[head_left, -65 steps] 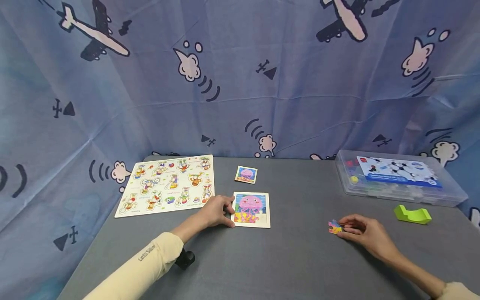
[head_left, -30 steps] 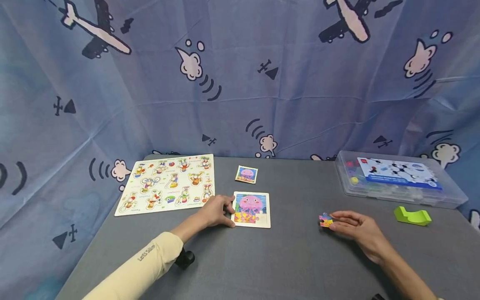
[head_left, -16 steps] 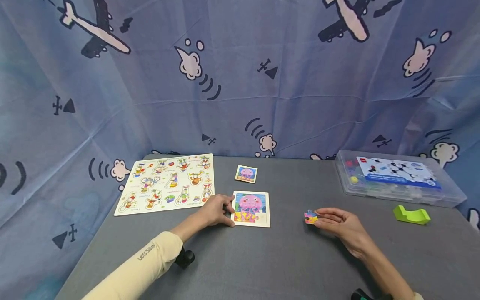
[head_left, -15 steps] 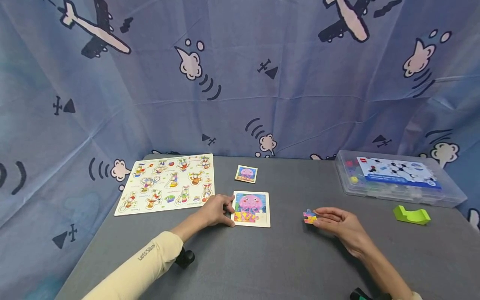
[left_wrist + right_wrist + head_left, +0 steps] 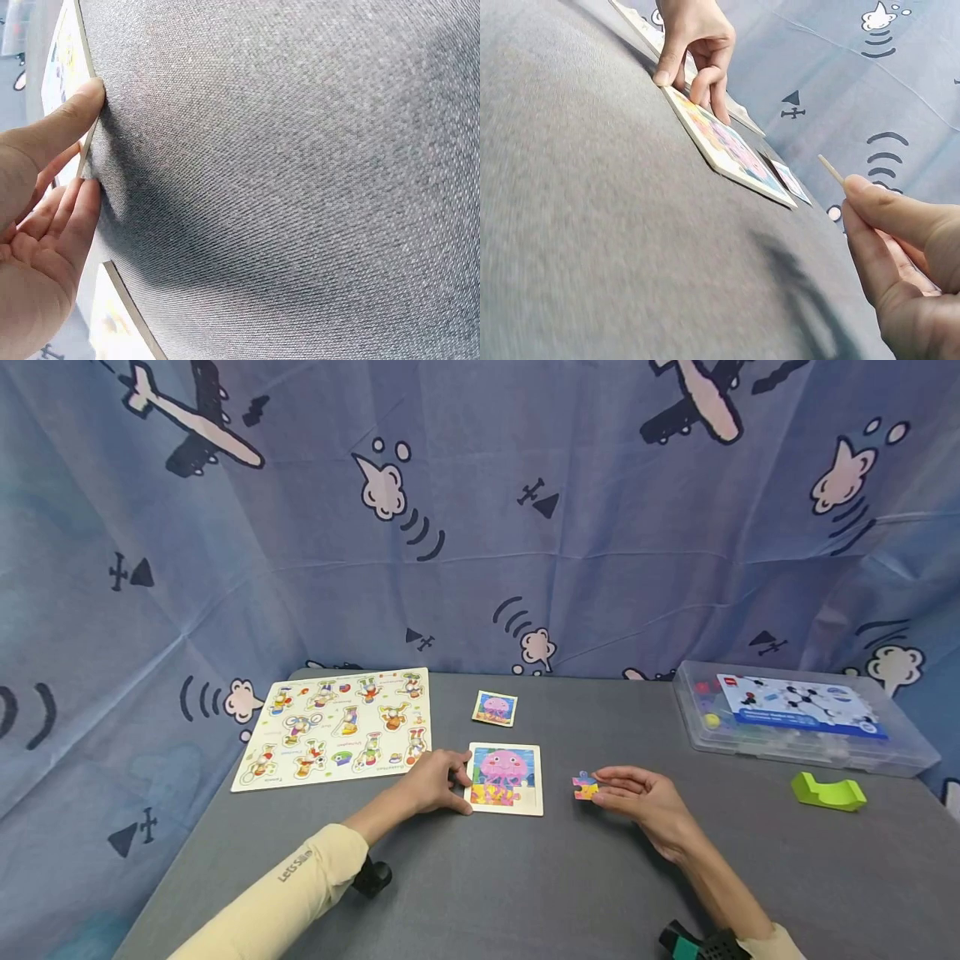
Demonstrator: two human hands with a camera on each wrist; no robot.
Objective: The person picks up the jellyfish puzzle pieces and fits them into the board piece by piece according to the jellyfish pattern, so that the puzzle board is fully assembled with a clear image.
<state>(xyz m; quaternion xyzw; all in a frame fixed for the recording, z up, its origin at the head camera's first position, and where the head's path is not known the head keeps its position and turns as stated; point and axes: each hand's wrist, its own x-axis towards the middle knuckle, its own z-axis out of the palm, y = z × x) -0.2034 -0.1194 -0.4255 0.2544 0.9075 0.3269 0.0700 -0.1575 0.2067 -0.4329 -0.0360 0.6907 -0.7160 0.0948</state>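
A square jellyfish jigsaw puzzle board lies on the grey table, with a bare pale gap at its lower right. My left hand grips its left edge between thumb and fingers; the left wrist view shows the thumb against the edge. To the right of the board, my right hand pinches a jigsaw puzzle piece, coloured blue, pink and yellow. Seen edge-on in the right wrist view, the piece is held above the table, apart from the board.
A small jellyfish picture card lies behind the puzzle board. Left of it is a large pale board with several cartoon figures. At the right are a clear plastic case and a green curved block. A printed curtain hangs behind.
My right hand has moved left across the table with the jigsaw puzzle piece, closer to the puzzle board. The left hand has kept its hold on the board's edge.
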